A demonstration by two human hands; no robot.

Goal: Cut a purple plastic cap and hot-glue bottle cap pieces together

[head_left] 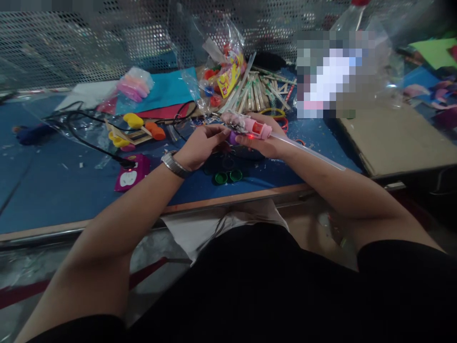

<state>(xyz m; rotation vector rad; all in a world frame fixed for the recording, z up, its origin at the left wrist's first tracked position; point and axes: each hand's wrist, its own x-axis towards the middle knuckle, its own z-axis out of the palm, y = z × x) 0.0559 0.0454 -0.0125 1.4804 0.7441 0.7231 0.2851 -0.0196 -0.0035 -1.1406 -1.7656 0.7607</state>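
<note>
My right hand (pixel 266 143) is wrapped around a pink hot glue gun (pixel 250 126), its nozzle end pointing left. A long translucent glue stick (pixel 307 151) sticks out of the gun's back, over my right forearm. A red light glows beside my right thumb. My left hand (pixel 205 143), with a metal watch on the wrist, is closed in a pinch at a small round purple cap (pixel 233 137) under the gun; my right thumb is close to it too. Two green caps (pixel 228 177) lie side by side just below my hands on the blue table (pixel 71 205).
Wooden sticks with yellow and orange caps (pixel 137 133) stand left, behind a purple box (pixel 133 172) with a black cable plugged in. Popsicle sticks (pixel 257 90), a plastic bag of caps (pixel 223 71) and coloured sheets (pixel 167 88) lie behind; a cardboard sheet (pixel 400 138) is right.
</note>
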